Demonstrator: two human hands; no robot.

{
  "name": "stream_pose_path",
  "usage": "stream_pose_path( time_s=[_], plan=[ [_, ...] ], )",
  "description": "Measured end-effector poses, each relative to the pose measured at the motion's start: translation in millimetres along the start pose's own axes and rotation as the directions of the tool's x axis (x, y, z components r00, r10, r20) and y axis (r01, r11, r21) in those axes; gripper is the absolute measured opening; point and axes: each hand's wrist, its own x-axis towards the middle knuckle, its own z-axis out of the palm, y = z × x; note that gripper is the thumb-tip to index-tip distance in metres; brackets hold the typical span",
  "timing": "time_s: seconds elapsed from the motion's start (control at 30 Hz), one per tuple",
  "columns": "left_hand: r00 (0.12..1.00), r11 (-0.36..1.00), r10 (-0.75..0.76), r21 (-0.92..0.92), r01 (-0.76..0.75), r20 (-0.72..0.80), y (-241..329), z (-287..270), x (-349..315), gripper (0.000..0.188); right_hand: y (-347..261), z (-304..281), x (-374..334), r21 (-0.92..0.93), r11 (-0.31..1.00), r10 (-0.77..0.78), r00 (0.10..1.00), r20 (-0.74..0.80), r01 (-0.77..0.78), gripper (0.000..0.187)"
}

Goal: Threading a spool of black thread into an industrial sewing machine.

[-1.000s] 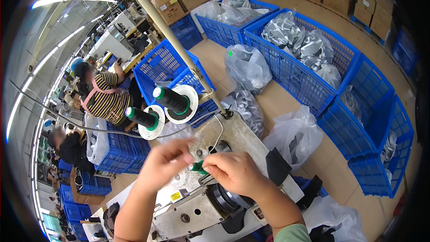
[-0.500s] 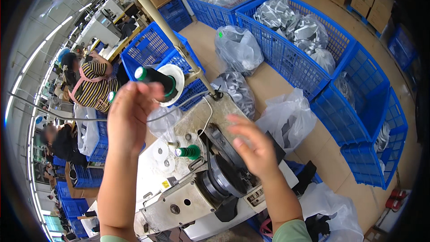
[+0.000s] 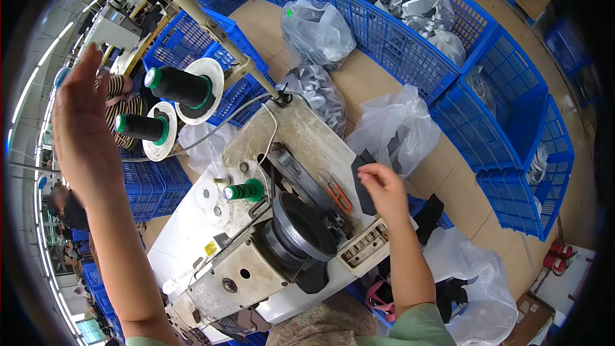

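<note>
My left hand [image 3: 86,131] is raised at the far left, open, its fingers stretched upward beside two black thread cones. The larger cone [image 3: 182,86] and the smaller cone [image 3: 142,127] sit on white discs of a thread stand. My right hand [image 3: 385,195] has its fingertips drawn together beside a dark grey flat piece [image 3: 364,182]; whatever is pinched, if anything, is too small to make out. Between my arms stands a sewing machine [image 3: 237,275] with a black handwheel [image 3: 301,225]. A small green-ended spool [image 3: 245,189] and an orange-handled tool [image 3: 339,197] are on the machine table.
The stand's pole [image 3: 186,3] rises from the table's far corner. Blue crates [image 3: 391,45] with bagged grey pieces line the far right. Plastic bags [image 3: 317,32] lie on the floor beyond the table. People work at the left, partly behind my left hand.
My left hand has moved left, away from the thread cones. The fingers of my right hand have drawn together. The whole view has shifted, uncovering the smaller cone and the orange-handled tool.
</note>
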Motion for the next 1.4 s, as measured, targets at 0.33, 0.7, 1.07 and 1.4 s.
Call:
stream_pose_path(
  time_s=[0.33, 0.7, 1.07, 1.4],
  plan=[
    [0.986, 0.987, -0.133, -0.080, 0.141, 0.096, -11, 14, -21, 0.038, 33, 111, 67, -0.458, 0.845, -0.206, 0.958, 0.200, 0.277, 0.022],
    [0.986, 0.990, -0.096, -0.094, 0.109, 0.136, 4, -5, -13, 0.040, 42, 140, 86, -0.456, 0.845, -0.155, 0.945, 0.290, 0.278, 0.015],
    [0.970, 0.975, -0.038, -0.204, 0.089, 0.242, 16, -15, -4, 0.042, 38, 151, 87, 0.475, 0.874, -0.108, 0.914, 0.392, -0.100, 0.010],
    [0.966, 0.969, -0.064, -0.214, 0.120, 0.252, 20, -17, -11, 0.039, 44, 116, 75, 0.394, 0.836, 0.089, 0.803, 0.590, -0.382, 0.015]
  ],
)
